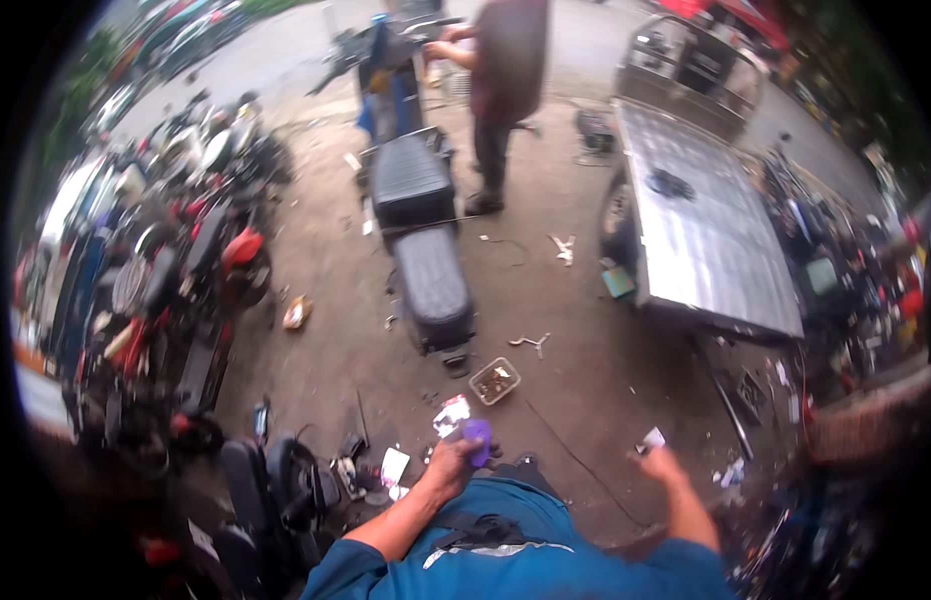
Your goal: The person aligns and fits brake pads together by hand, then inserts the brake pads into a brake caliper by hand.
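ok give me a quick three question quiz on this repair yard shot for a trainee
1. True or false: the left hand holds a small purple thing.
2. Multiple choice: where does the small tray of bits sit? A) on the flatbed of the cart B) on the ground behind the black motorbike C) in the right hand
3. Fill in: the right hand pinches a small ____ scrap.

Key
1. True.
2. B: it sits on the ground just behind the black motorbike; the flatbed is further right.
3. White; what it is is too blurred to tell.
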